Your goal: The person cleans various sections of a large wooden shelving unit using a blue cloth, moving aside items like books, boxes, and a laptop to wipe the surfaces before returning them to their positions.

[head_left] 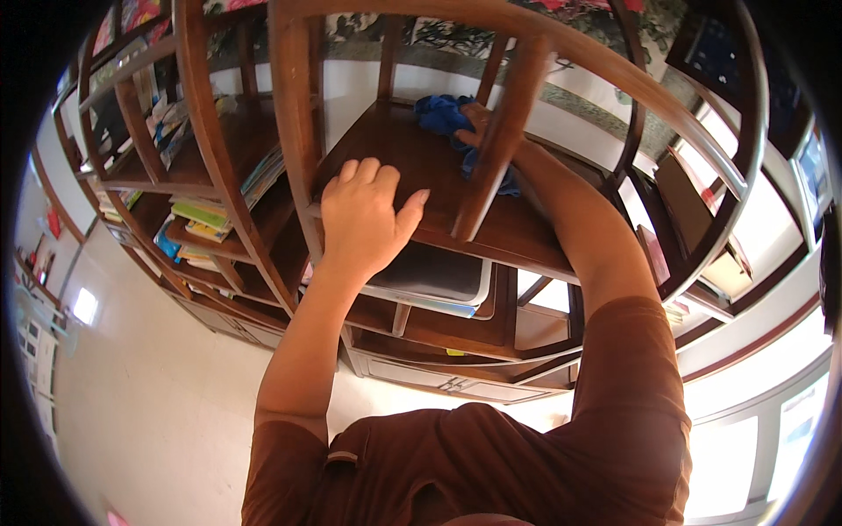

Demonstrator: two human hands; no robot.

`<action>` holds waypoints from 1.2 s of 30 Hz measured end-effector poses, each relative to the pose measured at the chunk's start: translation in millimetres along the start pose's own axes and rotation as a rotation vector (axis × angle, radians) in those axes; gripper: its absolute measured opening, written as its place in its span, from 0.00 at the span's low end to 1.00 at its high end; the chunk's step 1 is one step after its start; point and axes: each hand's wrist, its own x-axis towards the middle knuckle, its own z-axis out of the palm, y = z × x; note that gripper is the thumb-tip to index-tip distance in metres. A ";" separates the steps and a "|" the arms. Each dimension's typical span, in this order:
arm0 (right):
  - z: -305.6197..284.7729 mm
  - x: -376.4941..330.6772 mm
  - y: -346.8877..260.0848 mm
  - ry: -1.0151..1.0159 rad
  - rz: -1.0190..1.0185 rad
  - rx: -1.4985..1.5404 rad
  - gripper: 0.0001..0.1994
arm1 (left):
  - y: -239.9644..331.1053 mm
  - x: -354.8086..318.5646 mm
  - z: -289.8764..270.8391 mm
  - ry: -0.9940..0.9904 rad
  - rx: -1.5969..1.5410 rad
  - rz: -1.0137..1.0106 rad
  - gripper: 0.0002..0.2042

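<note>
My left hand point(364, 219) rests palm down on the front edge of a dark wooden shelf board point(412, 167), fingers spread, holding nothing. My right hand point(478, 123) reaches deep into the same compartment and presses a crumpled blue cloth point(443, 114) against the board near the back. A slanted wooden post point(495, 140) of the shelf unit crosses in front of my right wrist and hides part of the hand and the cloth.
The wooden shelf unit point(224, 149) fills the view. Stacked books point(206, 219) lie in the left compartments. A dark flat device point(430, 272) on white sheets sits one level below. Cabinet doors point(438, 377) are at the bottom, above a pale floor point(149, 394).
</note>
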 end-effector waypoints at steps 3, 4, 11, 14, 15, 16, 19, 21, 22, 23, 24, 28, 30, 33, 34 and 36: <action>-12.9 -23.1 -16.7 0.099 0.033 -0.128 0.30 | 3.2 3.2 1.3 0.019 -0.026 0.010 0.14; -18.6 -28.8 -17.9 0.060 0.041 -0.103 0.29 | 4.6 4.2 1.0 0.002 -0.022 0.006 0.13; -52.5 -91.5 -31.8 -0.036 0.066 -0.180 0.29 | 2.3 -0.3 -3.9 -0.007 0.066 0.021 0.12; -52.4 -124.9 37.9 -0.011 0.258 -0.194 0.29 | 3.3 0.0 4.7 -0.013 0.079 0.030 0.15; -49.7 -137.0 63.9 0.035 0.300 -0.222 0.29 | 3.4 0.8 7.1 0.002 0.093 0.051 0.16; -44.9 -150.0 90.1 0.078 0.335 -0.252 0.28 | 3.3 1.1 10.6 0.009 0.085 0.054 0.16; -51.7 -190.4 105.9 0.108 0.552 -0.282 0.28 | 0.9 -1.6 4.7 -0.040 0.107 0.030 0.14; -64.3 -205.5 102.9 0.071 0.684 -0.313 0.27 | 0.4 -2.3 3.2 -0.033 0.117 0.039 0.14; -69.4 -210.4 102.2 0.039 0.722 -0.341 0.27 | -0.1 -2.2 3.8 -0.030 0.117 0.043 0.14; -73.1 -215.5 100.6 0.006 0.761 -0.369 0.26 | -0.2 -2.4 4.1 -0.030 0.107 0.043 0.14; -74.2 -219.7 97.7 0.021 0.777 -0.403 0.25 | -0.3 -2.4 4.3 -0.029 0.095 0.043 0.14; -78.1 -234.7 71.8 0.026 0.784 -0.495 0.22 | 0.3 -0.3 5.3 -0.025 0.100 0.064 0.14; -83.2 -245.2 50.7 0.002 0.768 -0.503 0.22 | -2.8 -1.7 5.2 0.013 0.096 0.086 0.16; -99.3 -268.7 6.6 -0.023 0.792 -0.473 0.21 | -3.1 -3.7 6.0 0.018 0.104 0.091 0.16; -111.0 -281.5 -13.5 -0.032 0.814 -0.451 0.21 | -1.1 -3.4 6.6 0.018 0.101 0.092 0.16; -113.7 -301.3 -37.2 0.000 0.812 -0.452 0.21 | -2.2 -4.4 5.6 0.021 0.110 0.082 0.17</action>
